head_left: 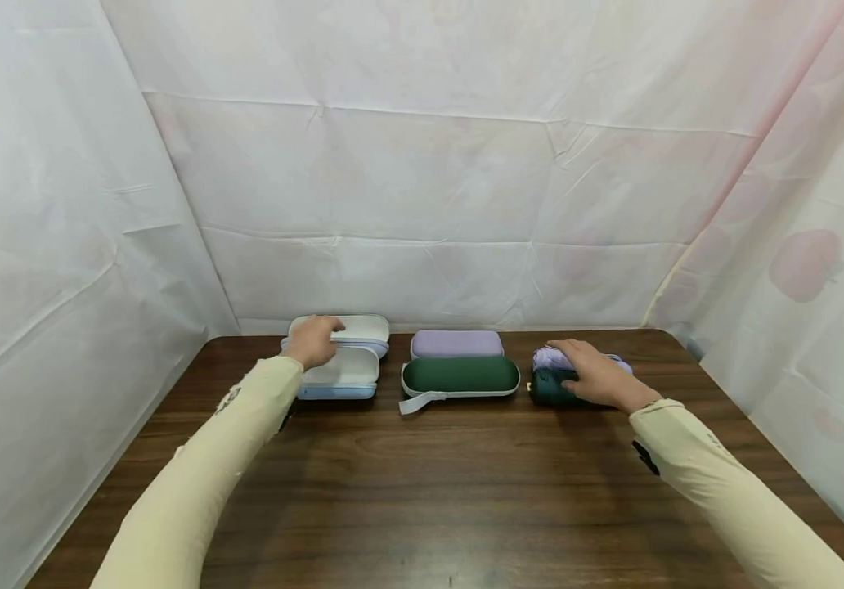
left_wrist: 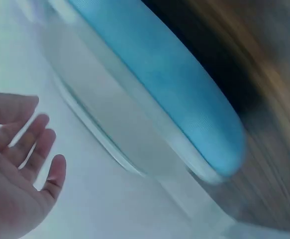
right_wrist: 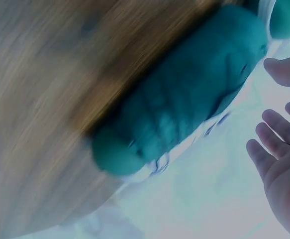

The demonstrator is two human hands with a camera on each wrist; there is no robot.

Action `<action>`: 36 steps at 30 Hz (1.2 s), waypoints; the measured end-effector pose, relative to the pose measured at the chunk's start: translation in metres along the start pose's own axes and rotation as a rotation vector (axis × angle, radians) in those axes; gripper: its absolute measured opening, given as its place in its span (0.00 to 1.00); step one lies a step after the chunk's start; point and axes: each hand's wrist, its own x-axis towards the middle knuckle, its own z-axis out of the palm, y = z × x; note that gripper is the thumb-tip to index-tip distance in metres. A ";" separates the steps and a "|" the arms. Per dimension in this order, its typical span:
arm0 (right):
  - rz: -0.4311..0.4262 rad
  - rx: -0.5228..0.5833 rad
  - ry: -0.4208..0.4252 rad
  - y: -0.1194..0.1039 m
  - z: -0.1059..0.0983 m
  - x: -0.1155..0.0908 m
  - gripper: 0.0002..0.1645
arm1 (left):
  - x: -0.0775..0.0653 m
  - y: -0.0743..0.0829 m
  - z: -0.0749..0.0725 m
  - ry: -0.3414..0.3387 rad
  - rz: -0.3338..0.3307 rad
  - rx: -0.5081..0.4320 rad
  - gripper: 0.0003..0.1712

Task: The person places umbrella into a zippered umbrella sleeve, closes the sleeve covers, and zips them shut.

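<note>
Two open cases (head_left: 344,372) lie left of the green case (head_left: 460,375) on the desk (head_left: 422,491), near the left hand (head_left: 312,341); right of it, a green roll (head_left: 549,388) and purple roll (head_left: 548,358) lie near the right hand (head_left: 597,378). Both hands' grips are loose, fingers apart.

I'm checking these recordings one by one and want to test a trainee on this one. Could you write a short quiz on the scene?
1. How many cases on the left side of the table stand open?
2. True or false: the light strap belongs to the purple case.
3. Which of the hands is nearest the rolled green bundle? A: left; B: right; C: both equally.

Key:
1. Two: a back case and a front case.
2. False; it is on the green case.
3. B, the right hand.
</note>
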 end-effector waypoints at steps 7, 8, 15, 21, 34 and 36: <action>0.042 -0.034 -0.005 0.017 -0.008 -0.019 0.38 | -0.011 -0.031 0.009 -0.047 0.003 0.244 0.15; 0.041 -0.039 -0.003 0.019 -0.007 -0.020 0.37 | -0.011 -0.034 0.011 -0.048 0.003 0.266 0.14; -0.035 -0.093 0.027 0.031 0.000 -0.024 0.31 | -0.012 -0.040 0.015 0.006 0.003 0.335 0.12; -0.069 -0.108 0.026 0.035 0.011 -0.024 0.29 | -0.016 -0.043 0.014 -0.022 -0.014 0.328 0.11; -0.030 -0.162 0.031 0.039 0.023 -0.021 0.38 | -0.026 -0.040 -0.006 -0.089 -0.013 0.275 0.11; -0.026 -0.166 0.024 0.040 0.023 -0.021 0.38 | -0.027 -0.039 -0.010 -0.083 0.003 0.282 0.11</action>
